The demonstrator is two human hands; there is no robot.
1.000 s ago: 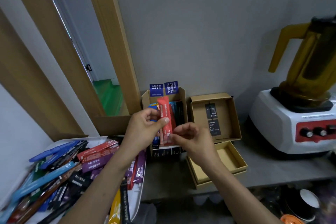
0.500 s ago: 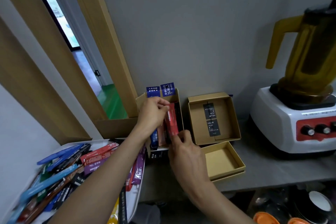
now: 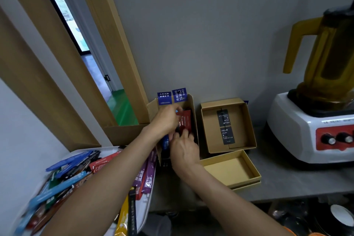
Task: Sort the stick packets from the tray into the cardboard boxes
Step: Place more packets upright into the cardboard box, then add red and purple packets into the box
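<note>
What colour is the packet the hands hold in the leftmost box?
Red, with small pale print. The packet shows best in the head view, the only one.

Grey wall (image 3: 210, 25) — wooden door frame (image 3: 107, 44), green floor (image 3: 122, 109)

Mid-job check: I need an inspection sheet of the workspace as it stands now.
Surface: grey counter, carrying the boxes and a blender.
Job's things: white tray piled with mixed packets; tall box with packets standing in it; red packet going into it; middle box holding two black tags; shallow box, nothing seen inside.
Clutter: blender at the right.
Grippers: left hand grips the red packet's upper end; right hand holds its lower end with curled fingers.
Cables: nothing seen.
Surroundings: grey wall, wooden door frame, a cup below the counter.
</note>
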